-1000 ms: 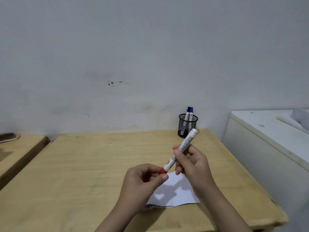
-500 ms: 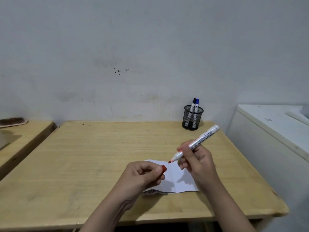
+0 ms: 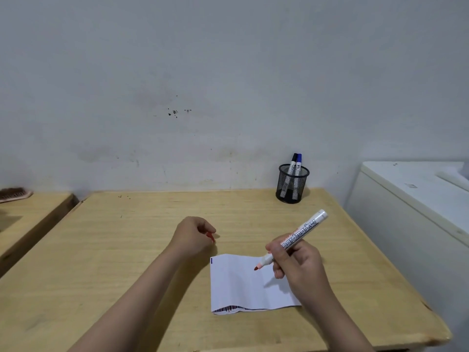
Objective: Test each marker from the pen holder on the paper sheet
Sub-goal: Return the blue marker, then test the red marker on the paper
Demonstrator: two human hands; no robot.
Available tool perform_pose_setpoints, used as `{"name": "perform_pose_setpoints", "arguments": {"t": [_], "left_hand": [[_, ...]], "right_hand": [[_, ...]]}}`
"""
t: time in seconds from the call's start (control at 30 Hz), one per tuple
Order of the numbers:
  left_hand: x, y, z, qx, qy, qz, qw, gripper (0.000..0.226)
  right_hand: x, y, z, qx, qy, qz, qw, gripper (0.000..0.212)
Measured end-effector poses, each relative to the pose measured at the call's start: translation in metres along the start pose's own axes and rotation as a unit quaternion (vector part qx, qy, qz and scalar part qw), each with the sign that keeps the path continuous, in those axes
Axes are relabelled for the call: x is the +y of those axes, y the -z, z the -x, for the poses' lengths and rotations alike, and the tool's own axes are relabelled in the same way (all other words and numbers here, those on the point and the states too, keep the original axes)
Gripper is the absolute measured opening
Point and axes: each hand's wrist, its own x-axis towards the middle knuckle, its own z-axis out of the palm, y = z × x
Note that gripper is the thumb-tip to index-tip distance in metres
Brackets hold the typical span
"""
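My right hand [image 3: 299, 265] grips an uncapped white board marker [image 3: 294, 240] with a red tip, slanted down to the left. Its tip hovers at or just above the upper part of the white paper sheet [image 3: 243, 288], which lies flat near the table's front. My left hand [image 3: 193, 235] rests on the table just beyond the paper's far left corner, fingers closed on the red cap [image 3: 210, 237]. A black mesh pen holder [image 3: 293, 185] stands at the back right of the table with a black-capped and a blue-capped marker [image 3: 295, 163] in it.
The wooden table [image 3: 114, 250] ends against a grey wall. A white cabinet [image 3: 411, 199] stands close on the right. A second wooden surface [image 3: 30, 212] lies at the left, with a brush [image 3: 14, 194] on it.
The cap came off the marker. My left hand carried it away to the left and down onto the table. My right hand lowered the marker tip to the paper.
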Motion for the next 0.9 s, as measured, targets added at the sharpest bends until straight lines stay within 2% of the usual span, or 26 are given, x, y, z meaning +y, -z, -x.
{"name": "perform_pose_setpoints", "arguments": {"t": [0.1, 0.2, 0.3, 0.43, 0.53, 0.6, 0.73, 0.9], "left_hand": [[-0.008, -0.004, -0.005, -0.027, 0.004, 0.012, 1.0, 0.023], [-0.012, -0.002, -0.002, -0.032, 0.007, 0.058, 0.998, 0.031], [-0.015, 0.007, 0.009, 0.0, 0.001, 0.095, 0.995, 0.027], [-0.02, 0.013, 0.042, -0.009, -0.039, 0.046, 0.998, 0.015], [-0.025, 0.007, 0.063, -0.028, -0.06, -0.02, 0.998, 0.021], [-0.029, 0.004, 0.066, -0.014, -0.074, -0.069, 0.995, 0.023], [-0.033, 0.002, 0.064, 0.008, -0.092, -0.109, 0.99, 0.027], [-0.039, 0.002, 0.063, 0.023, -0.106, -0.132, 0.985, 0.035]], "right_hand": [[0.002, -0.001, -0.002, -0.004, 0.003, 0.006, 1.0, 0.027], [0.004, -0.003, -0.006, -0.008, 0.004, 0.013, 1.0, 0.017], [0.005, -0.008, -0.011, -0.007, 0.0, 0.013, 1.0, 0.011], [0.005, -0.019, -0.016, 0.016, 0.0, -0.009, 1.0, 0.014], [0.009, -0.032, -0.022, 0.033, -0.025, 0.012, 0.999, 0.022], [0.015, -0.042, -0.029, 0.015, -0.062, 0.035, 0.997, 0.024], [0.033, -0.06, -0.043, -0.017, -0.14, 0.03, 0.99, 0.023], [0.054, -0.066, -0.045, 0.012, -0.153, 0.061, 0.986, 0.031]]}}
